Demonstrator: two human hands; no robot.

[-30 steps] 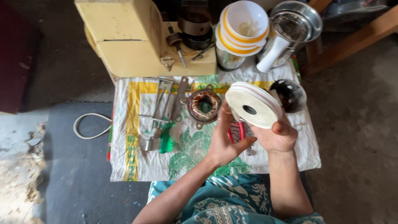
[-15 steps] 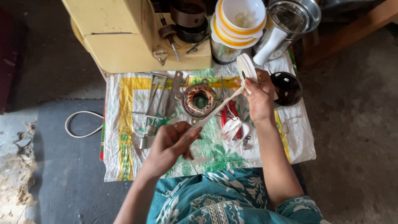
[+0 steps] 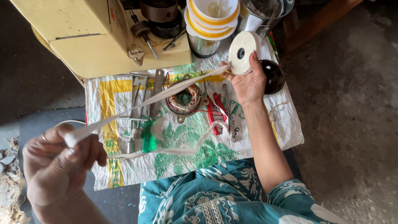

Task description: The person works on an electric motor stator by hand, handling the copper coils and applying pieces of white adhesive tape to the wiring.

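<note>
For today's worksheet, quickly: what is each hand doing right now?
Left hand: closed, pinching the white tape.
Right hand: closed on the tape roll.

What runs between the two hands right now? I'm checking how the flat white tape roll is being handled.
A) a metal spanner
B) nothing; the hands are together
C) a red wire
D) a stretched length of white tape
D: a stretched length of white tape runs from the flat white tape roll held up by the right hand to the left hand, which pinches its end far out to the side.
</note>
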